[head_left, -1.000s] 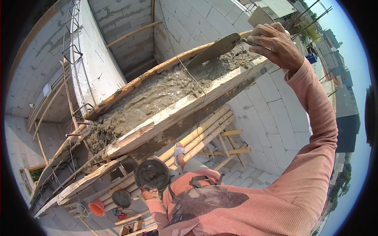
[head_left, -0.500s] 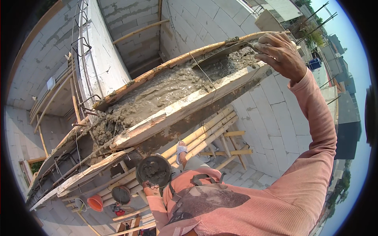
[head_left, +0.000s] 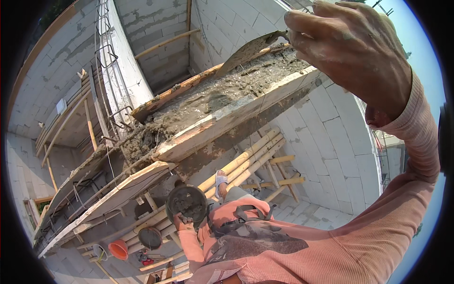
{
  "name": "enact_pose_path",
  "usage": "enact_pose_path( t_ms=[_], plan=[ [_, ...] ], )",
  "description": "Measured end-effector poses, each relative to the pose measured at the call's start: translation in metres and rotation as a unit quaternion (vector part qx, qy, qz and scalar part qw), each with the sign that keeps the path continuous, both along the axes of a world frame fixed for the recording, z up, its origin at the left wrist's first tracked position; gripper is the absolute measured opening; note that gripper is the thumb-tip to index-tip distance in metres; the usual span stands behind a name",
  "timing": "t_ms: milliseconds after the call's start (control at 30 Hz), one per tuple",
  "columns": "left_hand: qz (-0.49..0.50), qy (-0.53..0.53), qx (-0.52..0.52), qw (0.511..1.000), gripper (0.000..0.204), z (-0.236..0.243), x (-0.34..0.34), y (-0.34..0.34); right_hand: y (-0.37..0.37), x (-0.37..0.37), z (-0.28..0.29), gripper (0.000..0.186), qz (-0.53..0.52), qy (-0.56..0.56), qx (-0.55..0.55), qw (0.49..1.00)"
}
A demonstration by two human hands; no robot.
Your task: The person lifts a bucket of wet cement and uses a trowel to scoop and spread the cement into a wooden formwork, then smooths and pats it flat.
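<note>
My right hand (head_left: 352,49) is closed round the handle end of a trowel (head_left: 248,52), which is largely hidden by the fingers. Its mortar-smeared blade is tilted above the far board (head_left: 179,89) of a long form. Wet concrete (head_left: 203,104) fills the trough between that board and the pale near board (head_left: 236,113). Low down, my left hand (head_left: 183,222) grips the rim of a black bucket (head_left: 201,218), fingers over its edge. Grey wet mix (head_left: 187,201) lies inside the bucket.
Bamboo poles (head_left: 246,156) run below the form, and my sandalled foot (head_left: 221,181) rests on them. An orange bucket (head_left: 118,249) and another dark bucket (head_left: 150,238) stand lower left. Bent rebar (head_left: 113,59) rises beside a pale block wall. The left-hand form holds exposed steel bars.
My right hand has come up and closer, lifting the trowel blade out of the trough and tilting it over the far board. My left hand still holds the bucket.
</note>
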State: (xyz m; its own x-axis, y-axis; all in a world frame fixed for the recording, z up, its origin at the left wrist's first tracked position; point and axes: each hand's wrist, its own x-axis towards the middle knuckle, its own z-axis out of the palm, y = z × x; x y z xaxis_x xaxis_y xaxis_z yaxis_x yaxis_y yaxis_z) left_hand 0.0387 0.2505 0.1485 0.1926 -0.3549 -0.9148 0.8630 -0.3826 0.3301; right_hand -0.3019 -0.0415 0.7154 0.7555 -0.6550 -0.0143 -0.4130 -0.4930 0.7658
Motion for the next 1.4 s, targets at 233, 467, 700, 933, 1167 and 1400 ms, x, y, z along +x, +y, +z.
enact_pose_path(
  t_ms=[233,467,700,933,1167,1400],
  plan=[
    [-0.038,0.048,-0.017,0.998,0.026,-0.003,0.017,-0.006,0.028,0.035,-0.02,0.007,-0.056,0.084,-0.019,0.995],
    [-0.067,0.022,-0.002,0.998,0.026,0.016,0.023,-0.028,0.044,0.068,-0.027,0.006,-0.142,0.208,0.004,0.968],
    [-0.131,-0.001,0.029,0.991,0.028,0.037,0.026,-0.045,0.053,0.024,-0.032,0.028,-0.109,0.255,-0.159,0.948],
    [-0.255,0.015,-0.02,0.967,0.023,0.011,0.017,-0.068,0.169,0.019,0.053,0.024,-0.312,-0.153,0.027,0.937],
    [-0.388,-0.029,-0.103,0.916,0.018,0.047,-0.019,-0.08,0.255,-0.025,-0.228,0.044,-0.529,-0.317,0.408,0.674],
    [-0.503,-0.076,-0.086,0.857,0.028,0.058,-0.054,-0.083,0.259,0.066,-0.436,0.039,-0.512,-0.401,0.511,0.562]
  ],
)
